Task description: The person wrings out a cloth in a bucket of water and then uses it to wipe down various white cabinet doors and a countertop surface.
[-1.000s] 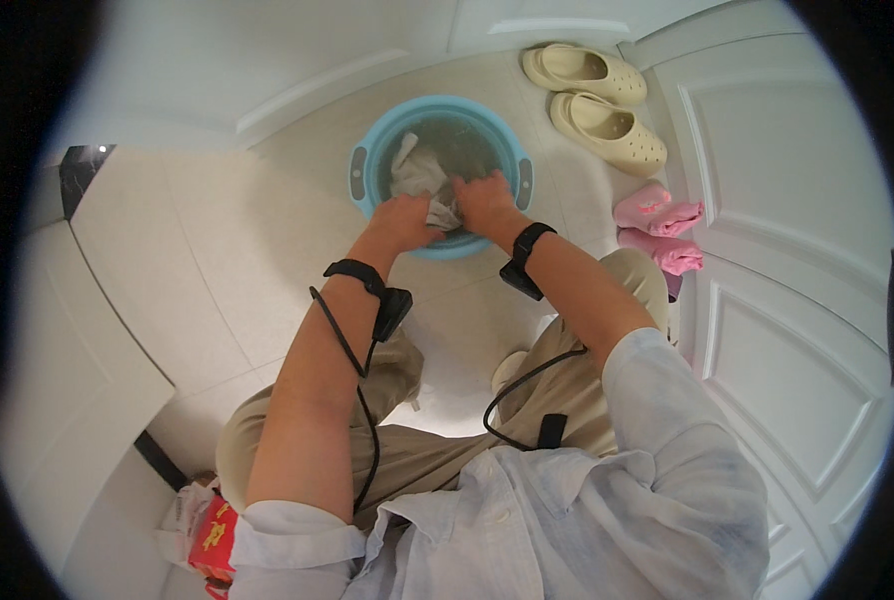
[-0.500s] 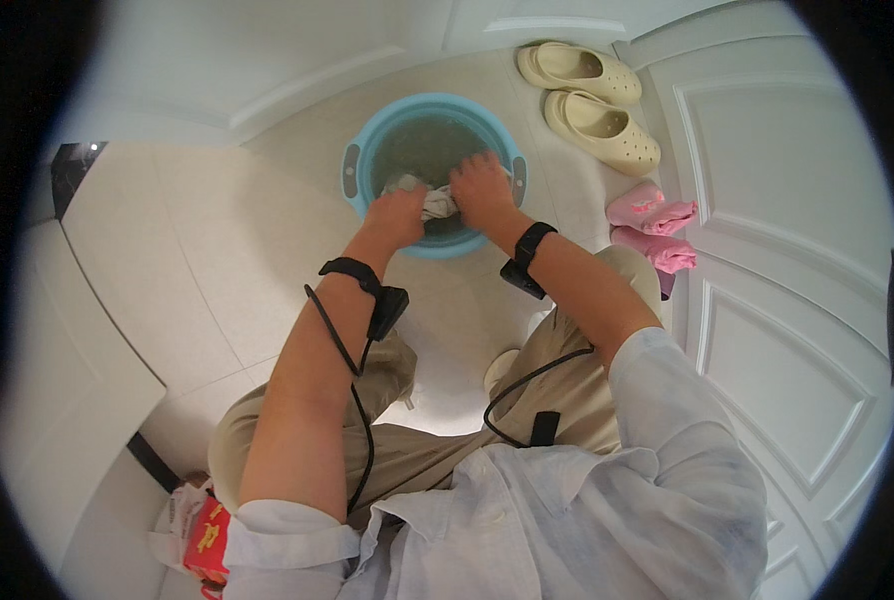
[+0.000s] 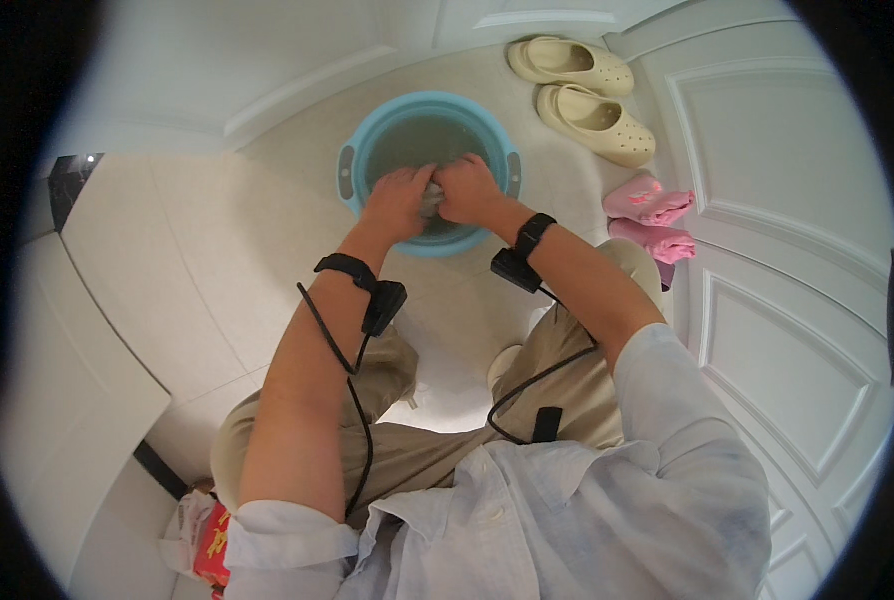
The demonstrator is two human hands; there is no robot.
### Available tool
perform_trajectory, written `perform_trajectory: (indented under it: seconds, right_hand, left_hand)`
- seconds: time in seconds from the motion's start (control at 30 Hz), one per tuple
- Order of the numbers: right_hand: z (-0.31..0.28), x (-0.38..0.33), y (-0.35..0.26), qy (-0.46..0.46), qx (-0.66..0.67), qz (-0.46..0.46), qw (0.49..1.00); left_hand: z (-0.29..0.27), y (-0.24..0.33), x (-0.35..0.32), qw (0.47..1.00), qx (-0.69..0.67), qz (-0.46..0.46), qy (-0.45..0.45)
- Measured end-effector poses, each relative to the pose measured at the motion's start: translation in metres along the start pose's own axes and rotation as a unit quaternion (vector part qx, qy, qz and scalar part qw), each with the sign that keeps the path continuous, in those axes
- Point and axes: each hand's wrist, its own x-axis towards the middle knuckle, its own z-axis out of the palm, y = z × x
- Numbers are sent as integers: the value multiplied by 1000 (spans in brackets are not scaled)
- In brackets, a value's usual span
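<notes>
A light blue basin (image 3: pixel 430 100) with grey side handles stands on the floor and holds cloudy water. Over its near half, my left hand (image 3: pixel 399 200) and my right hand (image 3: pixel 467 190) are close together, closed on a pale wet cloth (image 3: pixel 432 200). Only a small part of the cloth shows between them; the rest is hidden under my fingers. Both thumbs point inward and nearly meet. Each wrist wears a black strap with a small box and a cable.
Cream clogs (image 3: pixel 597 122) sit at the back right, beside pink boots (image 3: pixel 650 203) along the white panelled door (image 3: pixel 777 150). Another white panel (image 3: pixel 307 60) rises behind the basin. A red and white bag (image 3: pixel 212 545) lies at the lower left, near a white cabinet (image 3: pixel 77 400).
My hands have come together, the right moving left. The cloth, earlier stretched between them and showing on the left too, is now mostly covered.
</notes>
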Motion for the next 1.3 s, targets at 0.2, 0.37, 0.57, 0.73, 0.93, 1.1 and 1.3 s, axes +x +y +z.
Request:
perform_trajectory:
  seconds: [0.2, 0.37, 0.57, 0.73, 0.93, 1.1, 1.3]
  right_hand:
    - [-54, -15, -1, 68, 327, -14, 942]
    - [-59, -28, 10, 97, 339, 16, 936]
    - [-27, -13, 14, 88, 405, -25, 910]
    - [-25, -13, -10, -3, 604, -4, 797]
    - [-17, -10, -25, 58, 668, 71, 739]
    - [-37, -16, -32, -29, 778, 137, 612]
    - [-41, -20, -7, -293, 863, 88, 402]
  left_hand:
    - [-29, 10, 18, 963, -231, -141, -6]
    - [-66, 26, 30, 955, -252, -150, 31]
    - [-70, 48, 37, 915, -368, -136, 96]
    - [-82, 47, 38, 823, -525, -177, 122]
    - [-79, 22, 37, 477, -817, -239, 219]
    - [-63, 6, 20, 672, -672, -248, 185]
    - [-50, 13, -13, 973, 77, -45, 211]
